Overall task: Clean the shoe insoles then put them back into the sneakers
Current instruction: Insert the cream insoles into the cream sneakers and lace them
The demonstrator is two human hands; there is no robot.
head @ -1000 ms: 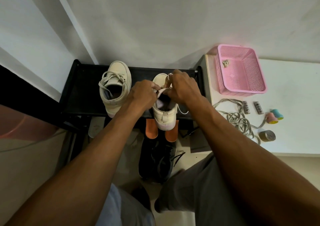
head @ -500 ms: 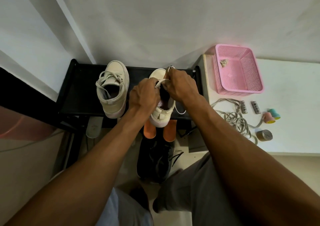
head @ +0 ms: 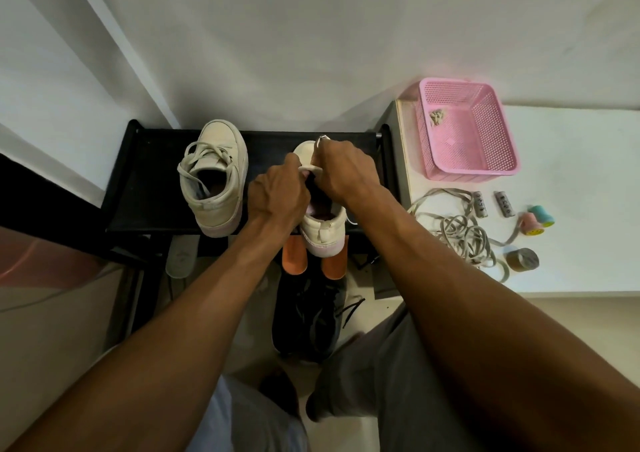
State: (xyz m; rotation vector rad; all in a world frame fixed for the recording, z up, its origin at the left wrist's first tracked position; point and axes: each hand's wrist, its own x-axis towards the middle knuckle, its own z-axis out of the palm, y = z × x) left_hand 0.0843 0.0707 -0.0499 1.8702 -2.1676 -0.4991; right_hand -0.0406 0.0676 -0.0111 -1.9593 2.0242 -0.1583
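Two cream sneakers on a black shoe rack [head: 149, 188] against the white wall. Left sneaker [head: 216, 178] standing free, toe to the wall, laces loose, mouth open and dark; something pale low inside, too dim to tell whether an insole. Right sneaker [head: 320, 223] at the rack's front edge, heel overhanging, both hands at its opening. Left hand [head: 277, 199] curled at the collar, fingers closed around the shoe's edge and a pale strip. Right hand [head: 346, 171] pinching that same pale strip [head: 310, 169] above the tongue, a thin lace end sticking up past the knuckles. Pinkish lining visible in the shoe mouth between the wrists; insole itself not clearly made out.

Below the rack's front, two orange insole-shaped pieces [head: 294, 256] poking out beside each other, a grey one [head: 181, 256] further left, and a black shoe [head: 306, 316] on the floor beneath.

To the right, a white surface [head: 571, 161]. At its back corner a pink perforated basket [head: 498, 171], holding only a small beige clump [head: 437, 118] near its far left corner. In front of the basket, a tangle of grey laces [head: 457, 230], two small grey cylinders [head: 491, 204], a pink and teal roller [head: 538, 219], a roll of grey tape [head: 523, 259].
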